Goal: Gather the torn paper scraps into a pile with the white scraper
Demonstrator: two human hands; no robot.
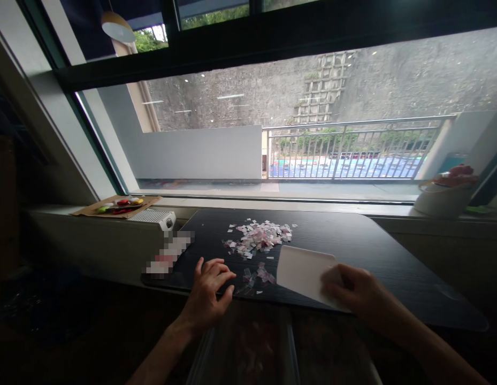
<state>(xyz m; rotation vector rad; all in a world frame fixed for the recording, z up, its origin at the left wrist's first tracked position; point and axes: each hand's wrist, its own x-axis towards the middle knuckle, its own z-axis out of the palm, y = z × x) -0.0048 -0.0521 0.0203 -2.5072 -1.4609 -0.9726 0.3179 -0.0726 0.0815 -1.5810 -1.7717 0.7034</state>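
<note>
My right hand (350, 286) grips the near right end of a flat white plastic scraper (302, 270), tilted on the dark tabletop (352, 235). Beside the scraper's left edge lie a few clear and pinkish scraps (264, 274). Farther back is a loose pile of small white and pink paper-like pieces (260, 237). My left hand (212, 289) is at the table's front edge, left of the scraps, with its fingers apart and nothing in it. Below the edge, between my arms, a clear plastic bin (290, 342) holds dim pinkish pieces.
A blurred-out strip (170, 256) lies at the table's left edge. On the sill, a cardboard sheet (85, 209) bears colourful items, next to a white vented device (154, 218). A pale bucket (443, 199) stands at the right. A large window runs behind the table.
</note>
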